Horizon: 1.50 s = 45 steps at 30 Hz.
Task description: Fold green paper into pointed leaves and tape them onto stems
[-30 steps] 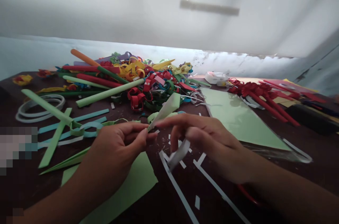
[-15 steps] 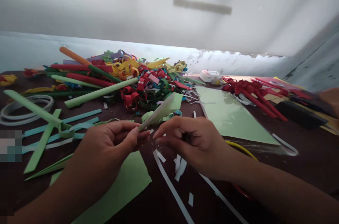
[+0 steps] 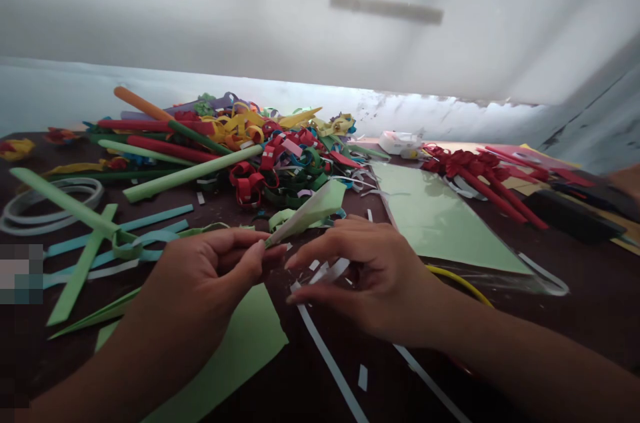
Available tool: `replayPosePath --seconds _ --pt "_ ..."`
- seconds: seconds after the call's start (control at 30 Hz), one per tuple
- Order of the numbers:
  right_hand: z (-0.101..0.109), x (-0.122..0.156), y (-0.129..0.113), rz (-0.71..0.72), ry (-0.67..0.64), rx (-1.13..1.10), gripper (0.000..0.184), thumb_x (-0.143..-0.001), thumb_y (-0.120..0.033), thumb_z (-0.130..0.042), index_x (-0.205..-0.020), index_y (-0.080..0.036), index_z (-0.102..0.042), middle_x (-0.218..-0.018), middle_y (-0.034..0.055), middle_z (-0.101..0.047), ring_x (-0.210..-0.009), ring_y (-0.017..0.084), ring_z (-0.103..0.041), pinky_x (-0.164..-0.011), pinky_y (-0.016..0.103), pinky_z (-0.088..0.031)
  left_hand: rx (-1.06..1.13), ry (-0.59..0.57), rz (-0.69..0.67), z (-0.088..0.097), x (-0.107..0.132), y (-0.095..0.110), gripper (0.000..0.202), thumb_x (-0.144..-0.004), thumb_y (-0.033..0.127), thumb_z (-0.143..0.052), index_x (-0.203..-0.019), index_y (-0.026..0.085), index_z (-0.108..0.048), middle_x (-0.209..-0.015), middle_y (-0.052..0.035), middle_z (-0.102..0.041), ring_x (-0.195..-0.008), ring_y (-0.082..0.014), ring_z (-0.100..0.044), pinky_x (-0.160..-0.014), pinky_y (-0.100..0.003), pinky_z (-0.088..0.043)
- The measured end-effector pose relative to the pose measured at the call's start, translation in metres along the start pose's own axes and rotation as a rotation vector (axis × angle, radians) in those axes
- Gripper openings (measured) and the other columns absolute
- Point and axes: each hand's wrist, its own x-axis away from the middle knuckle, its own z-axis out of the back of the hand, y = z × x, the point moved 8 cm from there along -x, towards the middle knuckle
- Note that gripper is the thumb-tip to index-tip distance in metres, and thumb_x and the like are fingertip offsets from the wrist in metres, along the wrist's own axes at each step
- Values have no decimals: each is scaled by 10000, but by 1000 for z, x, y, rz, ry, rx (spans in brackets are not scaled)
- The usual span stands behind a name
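1. Fingers of our left hand (image 3: 213,273) pinch the lower end of a folded pale-green paper piece (image 3: 317,207), which slants up toward the far right, above the middle of the table (image 3: 600,279).
2. Our right hand (image 3: 383,273) sits just right of it, thumb and forefinger parted; a white curled strip (image 3: 335,269) shows by those fingers, though we cannot tell whether they touch it.
3. Below and between our hands, on the near side, we see a long white strip (image 3: 333,363) and a small white scrap (image 3: 363,377).
4. Under our left wrist lies a flat green sheet (image 3: 250,359).
5. To the left we have crossed green paper lengths (image 3: 65,196) and pale rings (image 3: 53,213).
6. Farther right rests a packet of green sheets (image 3: 445,216), with red paper pieces (image 3: 465,166) beyond its right edge.
7. At the far left-centre we see a heap of coloured paper chains (image 3: 260,143).
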Motion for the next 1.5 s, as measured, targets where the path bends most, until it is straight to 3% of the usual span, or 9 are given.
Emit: replayPosePath --seconds 0.1,0.2,0.33,0.47,0.8,1.1,1.3,1.4,1.5 --pt "5 1 -9 130 119 235 115 -925 -214 -712 -964 -129 -777 -821 55 -745 -701 145 -677 -633 279 -523 88 -68 32 -8 2 -3 385 -782 594 -702 -977 274 -790 -955 -22 -810 -872 -232 -765 -768 -282 -583" --pt "4 1 -12 146 149 337 133 -941 -183 -679 -972 -114 -789 -889 85 -754 -745 163 -701 -661 292 -551 196 -132 42 -16 6 -3 338 -792 556 -725 -982 286 -797 -960 -14 -810 -860 -206 -764 -801 -261 -599" --pt "-1 1 -13 147 123 337 152 -949 -184 -669 -938 -98 -794 -884 86 -762 -746 167 -705 -663 297 -564 256 -125 39 -19 9 0 313 -736 555 -779 -924 308 -814 -888 -1 -814 -771 -170 -760 -758 -208 -603" --pt "-5 2 -11 124 121 304 147 -940 -173 -668 -940 -100 -795 -880 77 -760 -740 166 -699 -658 303 -566 231 -71 31 -16 10 3 245 -666 450 -834 -872 318 -827 -835 9 -814 -758 -174 -768 -682 -159 -588" --pt "-8 2 -4 23 96 232 129 -906 -196 -691 -935 -145 -806 -878 50 -753 -714 159 -692 -633 287 -560 207 -47 -17 -13 12 6 169 -687 322 -818 -854 343 -828 -759 43 -803 -709 -150 -770 -608 -111 -560" --pt "-8 1 -3 21 80 252 135 -917 -199 -662 -920 -166 -793 -868 40 -755 -707 143 -688 -637 266 -552 170 -70 -20 -14 14 7 135 -747 335 -773 -871 339 -826 -797 34 -807 -746 -171 -770 -626 -158 -576" --pt "-4 1 -13 135 121 390 125 -926 -180 -644 -869 -169 -755 -839 35 -747 -700 136 -671 -639 267 -527 203 -85 16 -18 14 3 173 -701 405 -803 -836 299 -816 -819 -4 -809 -750 -211 -771 -612 -218 -589" --pt "6 -3 -9 68 162 398 101 -897 -165 -651 -838 -182 -732 -840 29 -736 -707 136 -672 -630 256 -511 224 -72 43 -16 14 0 238 -717 473 -796 -841 270 -793 -851 -22 -811 -786 -232 -776 -654 -260 -601" --pt "29 -8 5 -72 243 459 83 -867 -185 -663 -808 -208 -717 -830 19 -739 -674 139 -666 -602 258 -484 254 -25 84 -9 12 -3 278 -748 487 -779 -865 238 -750 -836 -28 -809 -800 -237 -778 -677 -282 -596"
